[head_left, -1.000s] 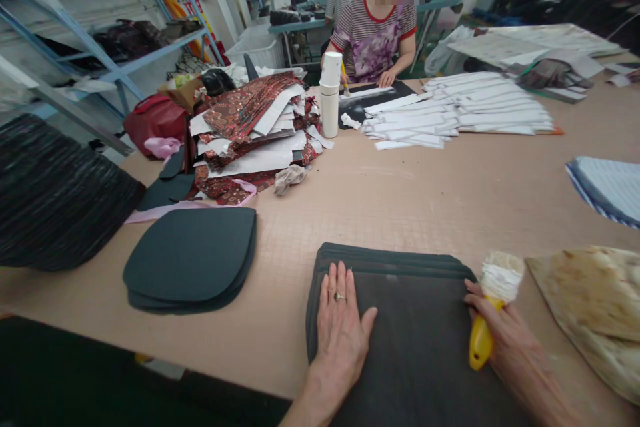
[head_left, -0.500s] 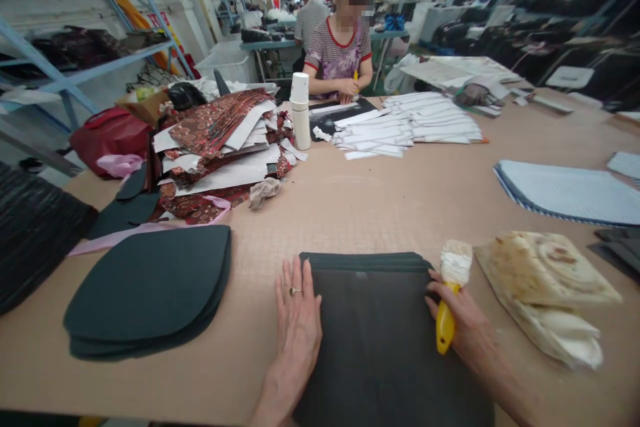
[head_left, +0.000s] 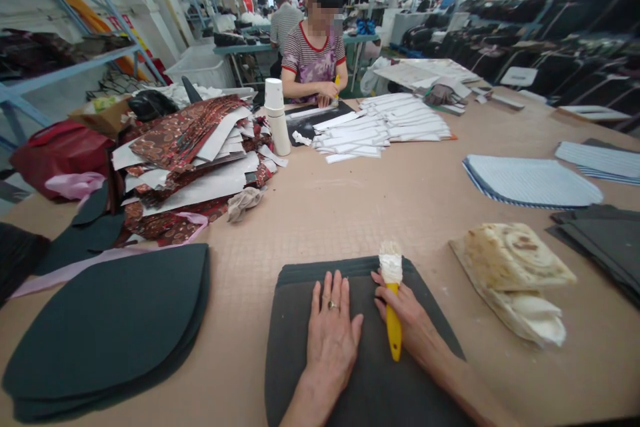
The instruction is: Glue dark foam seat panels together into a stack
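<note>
My left hand (head_left: 333, 330) lies flat on a stack of dark grey panels (head_left: 287, 340), fingers stretched forward, a ring on one of them. In my right hand (head_left: 410, 313) is a paintbrush (head_left: 393, 320) with a yellow handle and white-coated bristles pointing away from me. That hand rests over the right part of the stack, its fingertips near the far edge. Dark green edges of lower layers show at the back of the stack. The near end of the panels runs out of view.
Dark green rounded panels (head_left: 110, 327) lie stacked at left. Patterned scraps (head_left: 190, 140), paper cups (head_left: 277, 120) and white strips (head_left: 380, 127) sit further back. At right are flatbread in a bag (head_left: 515, 260) and striped panels (head_left: 535, 180). A co-worker (head_left: 315, 47) works across the table (head_left: 350, 213).
My left hand has moved from the stack's left edge onto its top. The right hand, still with the paintbrush, has shifted left and inward. The camera view has turned slightly right.
</note>
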The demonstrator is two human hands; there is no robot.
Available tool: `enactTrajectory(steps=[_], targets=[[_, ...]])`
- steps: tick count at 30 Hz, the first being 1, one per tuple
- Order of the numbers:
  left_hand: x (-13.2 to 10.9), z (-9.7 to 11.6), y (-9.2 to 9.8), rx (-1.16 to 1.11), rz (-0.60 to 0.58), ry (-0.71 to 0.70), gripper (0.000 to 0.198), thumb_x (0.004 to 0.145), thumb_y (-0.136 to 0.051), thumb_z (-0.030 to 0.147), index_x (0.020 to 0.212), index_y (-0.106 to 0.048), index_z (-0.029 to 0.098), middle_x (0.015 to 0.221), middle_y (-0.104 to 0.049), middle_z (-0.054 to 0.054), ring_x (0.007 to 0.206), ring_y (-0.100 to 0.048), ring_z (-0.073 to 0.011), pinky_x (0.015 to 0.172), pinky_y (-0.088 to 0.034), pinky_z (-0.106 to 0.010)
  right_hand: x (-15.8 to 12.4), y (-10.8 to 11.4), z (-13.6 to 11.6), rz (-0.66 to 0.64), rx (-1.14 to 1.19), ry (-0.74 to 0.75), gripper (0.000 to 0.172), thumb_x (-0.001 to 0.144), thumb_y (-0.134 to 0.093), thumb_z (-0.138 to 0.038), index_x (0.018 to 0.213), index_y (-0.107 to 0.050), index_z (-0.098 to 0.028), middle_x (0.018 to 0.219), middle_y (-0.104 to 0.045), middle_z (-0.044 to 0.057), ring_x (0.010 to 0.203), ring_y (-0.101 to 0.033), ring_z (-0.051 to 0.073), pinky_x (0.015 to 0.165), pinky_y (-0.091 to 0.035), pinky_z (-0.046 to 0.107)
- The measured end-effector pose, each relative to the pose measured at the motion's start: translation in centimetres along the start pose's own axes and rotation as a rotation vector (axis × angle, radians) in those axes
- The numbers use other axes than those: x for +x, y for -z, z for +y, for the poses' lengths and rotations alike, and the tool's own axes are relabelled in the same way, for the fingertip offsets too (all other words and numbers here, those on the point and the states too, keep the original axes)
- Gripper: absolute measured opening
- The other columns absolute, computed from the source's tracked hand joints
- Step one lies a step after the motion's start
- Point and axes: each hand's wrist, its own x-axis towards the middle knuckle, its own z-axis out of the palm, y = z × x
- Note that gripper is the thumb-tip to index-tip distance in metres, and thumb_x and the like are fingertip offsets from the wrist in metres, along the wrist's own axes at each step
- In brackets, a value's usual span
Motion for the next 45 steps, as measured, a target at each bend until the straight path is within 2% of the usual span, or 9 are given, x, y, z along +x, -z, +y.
enactTrajectory(steps=[11,17,21,28,31,36,38,41,45], targets=[[0.2,0.1,0.3,0.053,0.004,-0.028,0.051,0.090,-0.035,0.035,0.135,-0.034,0.010,0.144,-0.037,-0.013,0.135,-0.028,-0.0259,0.108,-0.034,-0.046,-1.0,2.0,0.2,-0.009,0.155,-0.090,0.007,0.090,-0.047,-0.020,0.093,-0.053,-0.022,0.124,-0.055,0.011,0.118,-0.050,0.023,0.095,-0.048,0.043],[1.6,1.2,2.2,0.092,-0.029,0.004,0.052,0.090,-0.039,0.030,0.136,-0.033,0.008,0.146,-0.032,-0.016,0.136,-0.024,-0.0302,0.109,-0.031,-0.048,-1.3,3.6,0.4,-0.079,0.138,-0.050,0.008,0.088,-0.052,-0.020,0.095,-0.055,-0.021,0.120,-0.057,0.013,0.114,-0.052,0.024,0.092,-0.049,0.044],[-1.0,1.8,3.1,0.078,-0.059,-0.080,0.051,0.091,-0.035,0.034,0.138,-0.031,0.016,0.148,-0.030,-0.008,0.138,-0.021,-0.0270,0.110,-0.030,-0.046,-1.0,3.1,0.9,-0.101,0.108,0.010,0.007,0.087,-0.053,-0.017,0.092,-0.056,-0.020,0.118,-0.058,0.014,0.114,-0.051,0.025,0.093,-0.048,0.045],[-5.7,-0.9,2.9,0.143,-0.091,-0.051,0.060,0.087,-0.038,0.048,0.139,-0.028,0.019,0.148,-0.029,-0.010,0.137,-0.023,-0.0276,0.109,-0.031,-0.047,-1.1,2.8,2.2,-0.075,0.128,0.006,0.007,0.087,-0.052,-0.018,0.092,-0.057,-0.021,0.117,-0.059,0.012,0.117,-0.049,0.027,0.093,-0.046,0.048],[-5.6,-1.3,2.6,0.142,-0.072,-0.062,0.060,0.087,-0.038,0.047,0.140,-0.027,0.019,0.149,-0.028,-0.011,0.138,-0.022,-0.0283,0.109,-0.030,-0.048,-1.5,2.9,0.5,-0.042,0.096,-0.026,0.007,0.087,-0.052,-0.018,0.093,-0.056,-0.019,0.118,-0.057,0.015,0.117,-0.049,0.027,0.093,-0.046,0.048],[-5.5,-1.4,1.9,0.122,-0.021,-0.073,0.059,0.087,-0.041,0.044,0.139,-0.029,0.019,0.148,-0.029,-0.012,0.137,-0.024,-0.0290,0.109,-0.030,-0.049,-2.5,1.2,-6.7,0.000,0.103,0.017,0.011,0.085,-0.054,-0.016,0.095,-0.056,-0.021,0.122,-0.056,0.014,0.118,-0.047,0.027,0.094,-0.045,0.050],[-5.6,-1.7,1.7,0.112,-0.001,-0.090,0.059,0.086,-0.042,0.043,0.138,-0.030,0.019,0.147,-0.030,-0.012,0.137,-0.025,-0.0292,0.108,-0.031,-0.049,-3.1,0.3,-8.0,-0.024,0.100,0.033,0.012,0.083,-0.058,-0.016,0.093,-0.056,-0.021,0.120,-0.058,0.013,0.117,-0.048,0.027,0.097,-0.043,0.052],[-5.6,-1.9,1.4,0.098,0.010,-0.102,0.060,0.086,-0.042,0.046,0.138,-0.030,0.020,0.147,-0.032,-0.012,0.136,-0.025,-0.0297,0.107,-0.032,-0.050,-4.8,0.7,-6.0,0.012,0.050,-0.063,0.011,0.083,-0.059,-0.018,0.093,-0.056,-0.021,0.121,-0.057,0.013,0.117,-0.048,0.028,0.094,-0.045,0.051],[-5.6,-2.1,1.4,0.084,0.022,-0.091,0.059,0.087,-0.040,0.047,0.139,-0.030,0.021,0.146,-0.033,-0.011,0.136,-0.025,-0.0295,0.107,-0.032,-0.051,-7.6,4.4,-0.1,0.165,-0.080,-0.265,0.006,0.086,-0.054,-0.025,0.091,-0.057,-0.021,0.116,-0.059,0.013,0.108,-0.053,0.029,0.085,-0.049,0.048]])
